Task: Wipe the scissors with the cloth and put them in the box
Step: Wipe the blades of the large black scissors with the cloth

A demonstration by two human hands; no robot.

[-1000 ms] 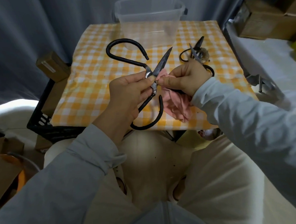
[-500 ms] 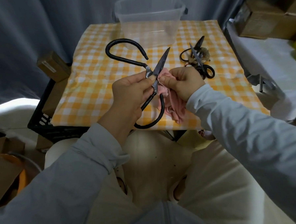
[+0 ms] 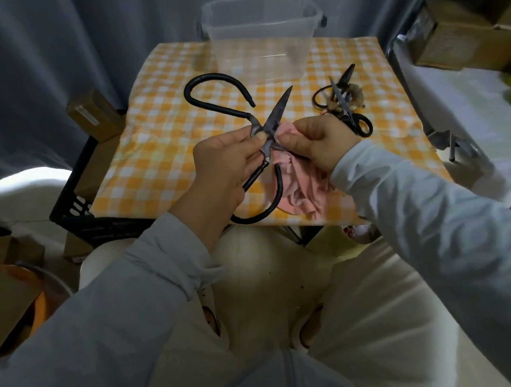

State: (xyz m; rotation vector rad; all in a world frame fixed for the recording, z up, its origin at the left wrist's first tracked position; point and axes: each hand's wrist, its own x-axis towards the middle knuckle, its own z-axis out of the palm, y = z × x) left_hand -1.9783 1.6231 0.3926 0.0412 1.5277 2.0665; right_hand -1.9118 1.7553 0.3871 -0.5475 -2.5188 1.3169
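Large black scissors [image 3: 275,113] with wide looped handles are held above the checked table, blades spread apart. My left hand [image 3: 226,162] grips them at the pivot. My right hand [image 3: 319,142] pinches a pink cloth [image 3: 300,188] around the lower blade, which is hidden in the cloth; the rest of the cloth hangs down onto the table. The other blade points up toward a clear plastic box [image 3: 261,36] at the table's far edge. A smaller pair of black scissors [image 3: 349,111] lies on the table to the right.
A yellow-and-white checked cloth covers the small table [image 3: 162,133]. A frayed tan clump [image 3: 354,95] lies by the smaller scissors. Cardboard boxes [image 3: 94,114] and a black crate [image 3: 80,202] sit left of the table; more boxes [image 3: 459,37] stand at the right.
My right hand with the cloth has slid down along the blade toward the pivot. The big scissors have stayed nearly in place in my left hand.
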